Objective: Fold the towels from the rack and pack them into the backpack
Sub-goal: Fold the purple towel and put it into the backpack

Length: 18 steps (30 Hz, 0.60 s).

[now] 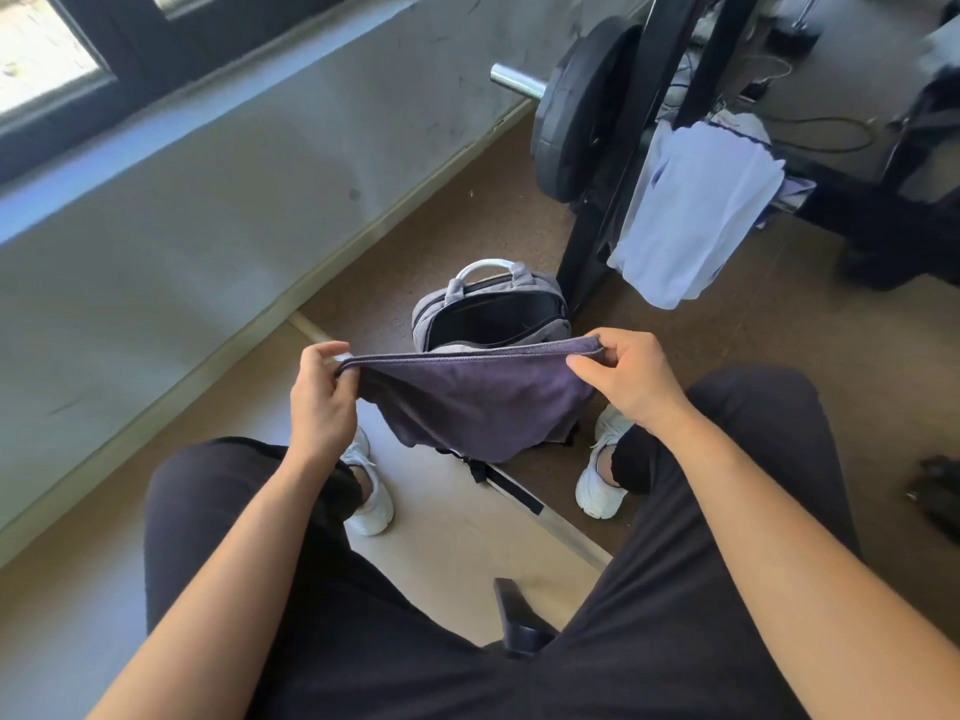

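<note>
A: Obs. The purple towel [467,402] is in the air above the floor, between the knees. It is stretched along its stitched top hem, and the rest sags in a slack belly.

B: Hands?

A: The left hand [319,392] has its fingers [324,353] and thumb clamped on the left corner of the hem. The right hand [628,381] pinches the right corner the same way, fingers curled over the edge.

B: Handling?

A: Judged, not measured: light, soft and limp, with no stiffness of its own. The nap looks grippy rather than slick, and nothing about it is fragile. The best holds are the corners or the hem. A grip in mid-cloth would likely bunch it and spoil the fold line.

B: Room to work?

A: The backpack [493,309] stands on the floor just beyond the towel with its mouth open upward. Its lower front is hidden behind the hanging cloth. Its right side sits near the foot of the black rack [613,210], so that side is tight. A pale towel [696,210] is draped on the rack, beyond and to the right, next to a weight plate [576,111]. The floor is more open on the left, toward its edge along the wall. No desk is in view, so the lap looks like the nearest surface for folding.
</note>
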### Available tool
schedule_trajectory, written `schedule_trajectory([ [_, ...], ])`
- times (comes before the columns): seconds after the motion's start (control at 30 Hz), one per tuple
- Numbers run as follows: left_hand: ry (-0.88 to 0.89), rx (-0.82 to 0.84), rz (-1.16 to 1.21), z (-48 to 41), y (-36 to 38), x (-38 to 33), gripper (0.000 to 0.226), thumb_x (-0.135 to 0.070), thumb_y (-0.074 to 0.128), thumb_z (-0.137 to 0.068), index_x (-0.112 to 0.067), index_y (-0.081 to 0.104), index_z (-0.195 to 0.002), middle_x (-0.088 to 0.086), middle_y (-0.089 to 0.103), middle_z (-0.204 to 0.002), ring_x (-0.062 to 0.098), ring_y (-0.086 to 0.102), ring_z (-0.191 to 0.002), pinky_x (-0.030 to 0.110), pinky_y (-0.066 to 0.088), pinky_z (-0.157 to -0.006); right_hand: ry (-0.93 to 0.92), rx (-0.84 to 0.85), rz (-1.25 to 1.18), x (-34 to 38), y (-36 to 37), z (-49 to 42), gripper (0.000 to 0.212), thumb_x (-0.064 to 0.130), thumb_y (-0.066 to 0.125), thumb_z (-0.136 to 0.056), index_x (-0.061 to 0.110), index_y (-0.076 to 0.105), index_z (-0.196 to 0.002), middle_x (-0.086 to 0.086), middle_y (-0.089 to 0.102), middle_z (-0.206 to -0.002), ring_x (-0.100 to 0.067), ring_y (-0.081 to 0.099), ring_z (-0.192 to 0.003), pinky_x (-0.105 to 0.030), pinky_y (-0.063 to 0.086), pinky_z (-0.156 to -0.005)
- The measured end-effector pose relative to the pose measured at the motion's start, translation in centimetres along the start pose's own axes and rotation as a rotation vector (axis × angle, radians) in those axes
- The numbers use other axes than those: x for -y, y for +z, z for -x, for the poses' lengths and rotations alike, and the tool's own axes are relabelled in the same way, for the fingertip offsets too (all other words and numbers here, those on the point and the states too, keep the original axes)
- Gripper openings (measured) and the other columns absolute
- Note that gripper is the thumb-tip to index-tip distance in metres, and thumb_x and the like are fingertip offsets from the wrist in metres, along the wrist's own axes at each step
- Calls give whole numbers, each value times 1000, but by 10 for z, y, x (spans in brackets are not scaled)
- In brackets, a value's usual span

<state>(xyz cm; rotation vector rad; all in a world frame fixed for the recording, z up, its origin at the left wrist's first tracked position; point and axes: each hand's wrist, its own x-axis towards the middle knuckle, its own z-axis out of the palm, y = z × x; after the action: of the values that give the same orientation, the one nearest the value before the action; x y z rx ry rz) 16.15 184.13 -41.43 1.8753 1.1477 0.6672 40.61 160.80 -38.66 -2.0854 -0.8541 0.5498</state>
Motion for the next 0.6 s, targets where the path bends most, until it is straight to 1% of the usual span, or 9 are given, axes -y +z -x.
schedule_trajectory([
  [0.07, -30, 24, 77, -4, -1, 4, 19, -4, 54, -99, -18, 66, -100, -7, 69, -86, 19, 69, -84, 33, 55, -81, 27, -28, -13, -1, 1, 0, 17, 28, 71, -92, 11, 74, -93, -6, 75, -83, -27, 71, -85, -50, 60, -77],
  [0.13, -49, -5, 186, -5, -2, 4, 21, -3, 56, -99, -18, 70, -93, -2, 70, -84, 9, 67, -76, 27, 53, -77, 58, -94, -67, 1, 1, 0, 24, 30, 74, -90, 6, 74, -90, -12, 75, -85, -32, 71, -87, -49, 60, -77],
  [0.23, -15, -59, 279, -6, -6, 1, 13, -8, 57, -102, -7, 70, -101, 2, 67, -84, 1, 61, -72, 18, 51, -72, 134, -136, -283, 3, -3, -1, 18, 26, 78, -87, 9, 76, -84, -8, 76, -82, -20, 70, -78, -36, 57, -71],
  [0.27, -2, -27, 226, -7, -5, 2, 12, -8, 58, -102, -8, 70, -100, 0, 67, -82, -1, 60, -70, 18, 49, -72, 137, -131, -253, 1, -4, -2, 21, 29, 78, -87, 8, 74, -81, -9, 75, -79, -18, 67, -75, -35, 54, -69],
  [0.3, -3, 25, 140, -7, -4, 4, 12, -9, 59, -101, -11, 70, -97, -1, 67, -80, -1, 59, -69, 22, 49, -73, 146, -103, -134, -4, -5, -4, 27, 31, 78, -87, 6, 72, -80, -12, 72, -78, -19, 65, -74, -35, 52, -69],
  [0.37, -35, 82, 38, -7, 1, 11, 12, -13, 62, -98, -19, 71, -92, -2, 69, -79, 10, 64, -73, 33, 51, -77, 197, 3, 112, -12, -2, -6, 33, 34, 77, -87, 1, 72, -87, -16, 71, -84, -27, 67, -83, -41, 56, -77],
  [0.43, -54, 51, 57, -8, 1, 12, 12, -23, 61, -96, -25, 72, -91, -1, 72, -82, 23, 68, -80, 40, 56, -79, 208, 52, 141, -18, 1, -9, 28, 34, 75, -89, 6, 74, -91, -11, 72, -86, -27, 68, -89, -45, 59, -81],
  [0.5, -71, 29, 82, -7, 1, 9, 11, -26, 62, -96, -25, 72, -92, 0, 71, -81, 22, 67, -78, 38, 57, -73, 183, -5, 95, -18, 4, -9, 16, 30, 73, -90, 14, 74, -90, -4, 72, -82, -22, 69, -83, -43, 62, -73],
  [0.6, -149, 72, 155, -3, 5, 5, 12, -18, 63, -99, -11, 71, -95, 6, 67, -78, 18, 64, -70, 27, 56, -56, 208, -76, 17, -12, 10, -6, 11, 24, 72, -92, 14, 73, -98, -7, 72, -86, -20, 71, -74, -27, 58, -52],
])
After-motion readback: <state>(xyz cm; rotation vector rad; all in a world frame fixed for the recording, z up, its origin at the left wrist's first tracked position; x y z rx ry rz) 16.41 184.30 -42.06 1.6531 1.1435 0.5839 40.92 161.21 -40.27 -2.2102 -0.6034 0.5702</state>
